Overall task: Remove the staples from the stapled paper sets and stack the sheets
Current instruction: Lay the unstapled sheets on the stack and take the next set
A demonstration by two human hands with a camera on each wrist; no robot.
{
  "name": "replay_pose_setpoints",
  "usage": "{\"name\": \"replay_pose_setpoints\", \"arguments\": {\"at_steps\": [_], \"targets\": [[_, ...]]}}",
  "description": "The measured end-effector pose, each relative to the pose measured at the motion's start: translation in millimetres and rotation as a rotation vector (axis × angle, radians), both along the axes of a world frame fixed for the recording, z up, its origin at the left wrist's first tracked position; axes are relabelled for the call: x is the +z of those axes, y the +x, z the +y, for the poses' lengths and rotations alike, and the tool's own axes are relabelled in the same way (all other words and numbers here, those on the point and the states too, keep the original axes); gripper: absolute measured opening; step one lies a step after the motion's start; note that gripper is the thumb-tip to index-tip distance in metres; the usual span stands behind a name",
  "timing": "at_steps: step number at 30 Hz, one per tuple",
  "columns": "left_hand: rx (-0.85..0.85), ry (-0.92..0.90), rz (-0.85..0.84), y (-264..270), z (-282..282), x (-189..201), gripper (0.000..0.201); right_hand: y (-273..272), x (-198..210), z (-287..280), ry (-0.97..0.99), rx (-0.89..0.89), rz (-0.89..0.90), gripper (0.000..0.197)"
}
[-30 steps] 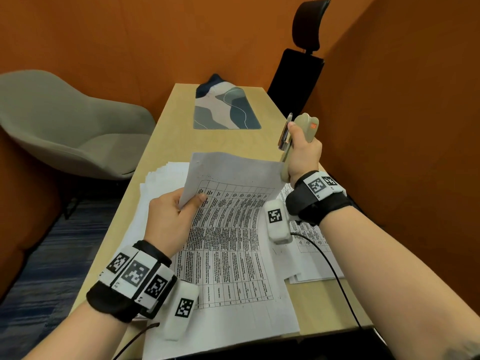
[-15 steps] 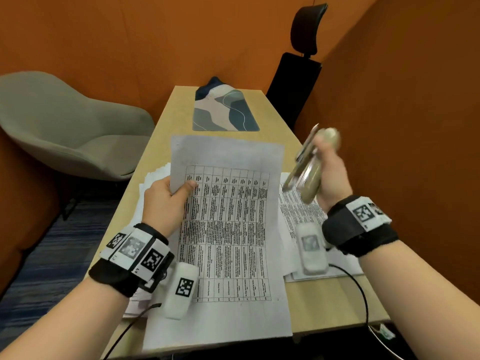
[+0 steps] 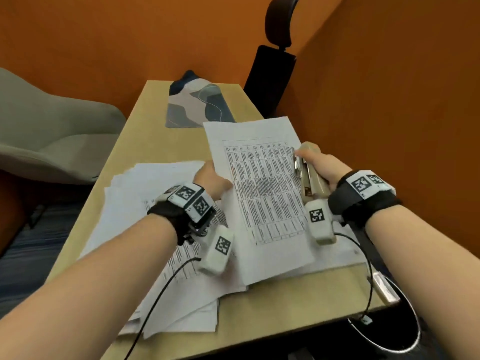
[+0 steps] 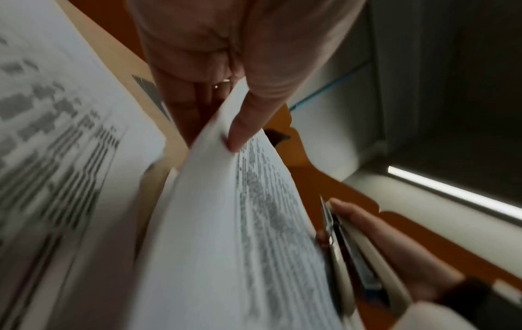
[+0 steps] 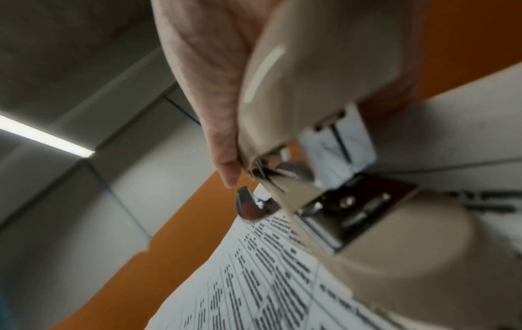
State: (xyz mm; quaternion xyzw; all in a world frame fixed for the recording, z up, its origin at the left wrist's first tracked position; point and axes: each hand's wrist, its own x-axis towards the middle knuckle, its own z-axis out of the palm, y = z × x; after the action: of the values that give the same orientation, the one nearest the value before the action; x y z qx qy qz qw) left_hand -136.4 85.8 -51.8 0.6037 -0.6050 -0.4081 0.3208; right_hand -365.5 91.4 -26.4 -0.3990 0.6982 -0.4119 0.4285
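My left hand [image 3: 214, 179] pinches the left edge of a printed paper set [image 3: 262, 193] with a table on it, thumb on top, and holds it raised above the desk; the left wrist view shows the thumb [image 4: 248, 125] pressing the sheet [image 4: 226, 223]. My right hand [image 3: 320, 165] grips a beige stapler [image 3: 310, 178] with a metal remover tip, right at the set's right edge. In the right wrist view the stapler [image 5: 296, 111] hangs over the printed page [image 5: 254, 279]. A loose stack of sheets [image 3: 145, 203] lies on the desk to the left.
The wooden desk [image 3: 285, 302] has a patterned mat [image 3: 198, 105] at its far end. More printed sheets [image 3: 337, 255] lie under my right wrist. A grey armchair [image 3: 52, 139] stands left, a black office chair [image 3: 272, 74] behind, orange walls right. A black bin [image 3: 384, 320] sits below the desk's near corner.
The left hand has carried the paper set right and farther away. The right hand with the stapler has come down from its raised position to the set's right edge.
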Motion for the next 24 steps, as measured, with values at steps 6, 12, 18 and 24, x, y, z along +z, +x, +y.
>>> {"name": "replay_pose_setpoints", "arguments": {"at_steps": [6, 12, 18, 24], "targets": [[-0.205, 0.178, -0.387, -61, -13, -38, 0.055, -42, -27, -20, 0.216, -0.009, 0.27, 0.066], [-0.234, 0.224, -0.531, -87, -25, -53, 0.024, -33, -43, -37, 0.361, 0.051, 0.522, 0.044], [-0.227, 0.225, -0.571, -99, -25, -57, 0.022, -37, -63, -44, 0.359, 0.087, 0.543, 0.051], [-0.153, 0.207, -0.398, -99, -25, -59, 0.037, -39, -68, -41, 0.457, 0.058, 0.595, 0.072]]}}
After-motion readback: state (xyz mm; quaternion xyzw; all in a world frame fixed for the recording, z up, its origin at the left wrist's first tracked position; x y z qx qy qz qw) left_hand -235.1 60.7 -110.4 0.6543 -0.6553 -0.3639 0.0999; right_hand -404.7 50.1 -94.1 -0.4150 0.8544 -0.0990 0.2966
